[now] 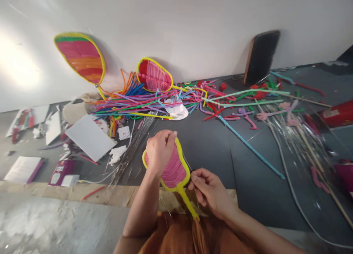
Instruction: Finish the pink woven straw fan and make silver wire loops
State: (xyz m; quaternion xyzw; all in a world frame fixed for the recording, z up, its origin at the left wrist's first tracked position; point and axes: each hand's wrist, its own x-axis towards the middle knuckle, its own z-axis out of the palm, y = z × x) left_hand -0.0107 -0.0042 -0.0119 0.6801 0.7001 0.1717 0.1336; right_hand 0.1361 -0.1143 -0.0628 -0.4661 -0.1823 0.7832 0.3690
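Observation:
A small paddle-shaped hand fan (pixel 173 173), with pink strands across it and a fuzzy yellow rim and handle, is held tilted over the table's front edge. My left hand (pixel 160 149) is closed over its upper part, with the fingertips at the top rim. Beside the lower right rim, my right hand (pixel 208 189) pinches what looks like a thin pale strand; its far end is hard to make out. The yellow handle (pixel 189 204) points down toward my brown clothing.
Pipe cleaners (pixel 132 103) in many colours lie heaped along the wall. Two more yellow-rimmed fans, one striped (pixel 82 59) and one pink-red (pixel 154 75), lean there, as does a phone (pixel 261 57). White boxes (pixel 91 137) lie left; a cable (pixel 286 173) and sticks right.

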